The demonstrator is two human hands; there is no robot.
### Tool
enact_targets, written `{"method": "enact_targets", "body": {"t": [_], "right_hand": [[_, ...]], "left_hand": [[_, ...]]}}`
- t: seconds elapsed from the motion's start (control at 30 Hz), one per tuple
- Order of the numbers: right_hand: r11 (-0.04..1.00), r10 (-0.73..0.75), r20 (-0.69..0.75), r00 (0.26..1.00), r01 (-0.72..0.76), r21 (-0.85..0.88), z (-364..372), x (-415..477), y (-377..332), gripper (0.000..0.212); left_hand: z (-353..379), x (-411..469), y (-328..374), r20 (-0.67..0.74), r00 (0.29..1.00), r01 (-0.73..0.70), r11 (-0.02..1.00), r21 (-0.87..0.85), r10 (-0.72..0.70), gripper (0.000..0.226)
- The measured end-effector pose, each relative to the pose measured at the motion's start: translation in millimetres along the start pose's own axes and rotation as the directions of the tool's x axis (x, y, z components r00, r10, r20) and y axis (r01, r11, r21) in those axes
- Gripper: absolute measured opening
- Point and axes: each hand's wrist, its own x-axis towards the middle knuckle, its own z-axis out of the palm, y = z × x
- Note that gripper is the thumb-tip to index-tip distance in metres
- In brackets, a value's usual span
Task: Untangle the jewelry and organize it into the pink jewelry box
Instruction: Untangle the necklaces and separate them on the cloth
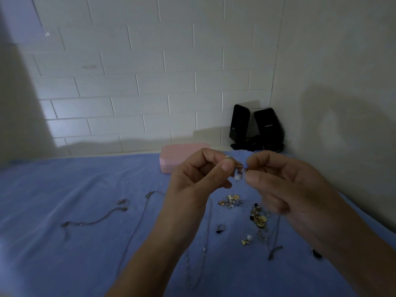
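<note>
Both hands are raised above the blue cloth (64,264). My left hand (197,176) and my right hand (285,183) each pinch one side of a small silver earring with a white bead (237,173), held between them. Behind the hands the pink jewelry box (171,157) stands closed at the back of the cloth. On the cloth lie thin chain necklaces (94,219) (137,228) (203,249), a cluster of gold and silver earrings (230,201), more gold pieces (259,217), a ring (220,228) and a pearl earring (247,240).
Two black speakers (257,129) stand in the corner against the white tiled wall. A plain wall runs along the right side. A dark bead (317,254) lies by my right wrist, and a chain with a pendant (274,249) next to it.
</note>
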Motion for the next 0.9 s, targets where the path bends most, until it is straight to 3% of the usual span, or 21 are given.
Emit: {"method": "enact_targets", "body": {"t": [0.1,0.23,0.33,0.4,0.6,0.9], "right_hand": [[0.978,-0.104,-0.092,0.990,0.085,-0.191,2,-1,-4,0.022],[0.924,-0.289,-0.117,0.950,0.245,-0.293,6,-5,-4,0.013],[0.694,-0.499,-0.048,0.865,0.366,-0.620,5,-4,7,0.017],[0.569,-0.576,-0.023,0.817,0.381,-0.729,4,-2,14,0.023],[0.509,-0.680,-0.100,0.727,0.368,-0.778,7,-6,12,0.019],[0.508,-0.649,-0.070,0.757,0.363,-0.781,10,-3,15,0.014]], "left_hand": [[1,0,-1,0.002,1.000,0.003,1.000,0.004,-0.003,0.005],[1,0,0,0.001,1.000,-0.014,1.000,0.010,0.014,0.006],[0,0,-1,-0.031,0.999,-0.017,1.000,0.005,0.017,0.008],[1,1,-2,-0.048,0.999,-0.007,1.000,0.002,0.008,0.009],[3,1,-3,-0.048,0.999,0.000,1.000,0.024,0.001,0.012],[7,1,-3,-0.021,1.000,0.007,0.999,0.037,-0.007,0.014]]}}
